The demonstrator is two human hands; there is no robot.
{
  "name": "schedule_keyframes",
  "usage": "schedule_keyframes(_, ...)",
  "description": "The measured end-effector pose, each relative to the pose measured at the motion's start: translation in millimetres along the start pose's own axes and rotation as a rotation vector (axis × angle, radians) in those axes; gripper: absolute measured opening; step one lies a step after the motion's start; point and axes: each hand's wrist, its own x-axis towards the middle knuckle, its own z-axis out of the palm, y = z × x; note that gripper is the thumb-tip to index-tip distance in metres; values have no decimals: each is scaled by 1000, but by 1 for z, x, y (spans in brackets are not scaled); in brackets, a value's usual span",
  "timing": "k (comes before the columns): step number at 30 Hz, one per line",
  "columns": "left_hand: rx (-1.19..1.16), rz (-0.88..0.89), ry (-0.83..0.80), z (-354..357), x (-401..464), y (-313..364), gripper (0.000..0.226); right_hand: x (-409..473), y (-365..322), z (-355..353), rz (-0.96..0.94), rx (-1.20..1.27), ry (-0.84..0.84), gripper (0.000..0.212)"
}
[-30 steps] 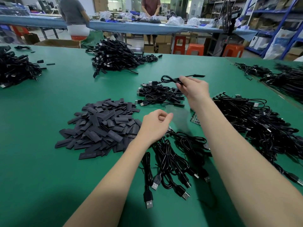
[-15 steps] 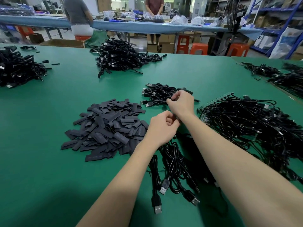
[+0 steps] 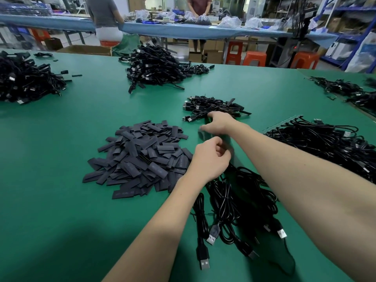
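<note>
**Green Worktable, Cable Station: Condition at Inspection**

Green matting covers the table [image 3: 61, 200] from near edge to far edge.

Writing: pale print shows on several of the black sleeves [image 3: 140, 157] heaped left of centre. It is too small to read.

Task items: the near cable bundle [image 3: 234, 200] lies at the middle of the near edge, with its USB plugs [image 3: 204, 263] pointing toward that edge. The left hand [image 3: 211, 159] sits at the bundle's far end, fingers clenched, thumb against forefinger. Whether a cable lies in that grip cannot be told. The right hand [image 3: 218, 124] is just beyond it, at the near side of the small cable pile [image 3: 213, 105]. Its fingers are bent downward and blurred, so what they grasp, if anything, cannot be told. The right forearm crosses the bundle and hides part of it.

Surroundings: a large cable heap [image 3: 325, 147] lies toward the right edge, partly covered by the same forearm. A second heap [image 3: 154, 68] sits near the far edge. A third heap [image 3: 26, 82] is cut off by the left edge, and thinner cable rows [image 3: 345, 90] lie at the far right corner. Behind the table stands a blue-covered bench [image 3: 183, 31] carrying plastic bags [image 3: 230, 22]. Two people [image 3: 103, 13] stand at it, cut off at the shoulders. Orange stools [image 3: 254, 58] and a cardboard box [image 3: 85, 50] stand on the floor between.
</note>
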Motion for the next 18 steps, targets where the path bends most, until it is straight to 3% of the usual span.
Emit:
schedule_keyframes(2,-2,4,1,0,0,0,11,0,-5,-4,-1,-23,-25,68)
schedule_keyframes(7,-3,-21,-5,-3,0,2,11,-15,-8,-12,-56,156,115,15)
schedule_keyframes(10,-29,-51,36,-6,-2,5,19,-34,-4,-23,-36,227,92,15)
schedule_keyframes(15,-184,-103,162,-10,-1,9,20,-81,20,-33,98,291,-136,12)
schedule_keyframes(18,-245,-138,184,-8,-2,9,22,-110,38,-26,185,409,-138,13)
